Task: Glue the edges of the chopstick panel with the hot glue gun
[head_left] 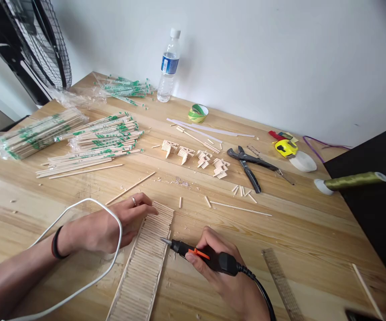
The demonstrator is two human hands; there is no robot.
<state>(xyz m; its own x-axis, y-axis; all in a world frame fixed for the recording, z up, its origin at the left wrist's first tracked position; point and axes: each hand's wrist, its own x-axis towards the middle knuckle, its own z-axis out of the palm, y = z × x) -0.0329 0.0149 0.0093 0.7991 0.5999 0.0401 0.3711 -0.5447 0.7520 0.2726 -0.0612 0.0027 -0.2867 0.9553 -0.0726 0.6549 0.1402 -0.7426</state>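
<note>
On the near part of the wooden table (313, 240), a panel (139, 272) of side-by-side sticks lies flat. The left hand (112, 225) is open, fingers laid on the panel's far end; the right hand (231, 285) grips a black tool (217, 262), its metal tip at the panel's right edge, contact unclear. Beyond the panel, to the right, lie short cut sticks (242, 191) and a cutter (251, 176). Well beyond the panel rises a pale wall (263, 58), with a fan (54, 49) far to the panel's left. Left of the panel and beyond it, a clear bag (42, 133) holds sticks, and green-printed sleeves (112, 133) beside it hold more; a capped bottle (169, 64) beyond the panel stands near the wall, its fill hard to tell.
</note>
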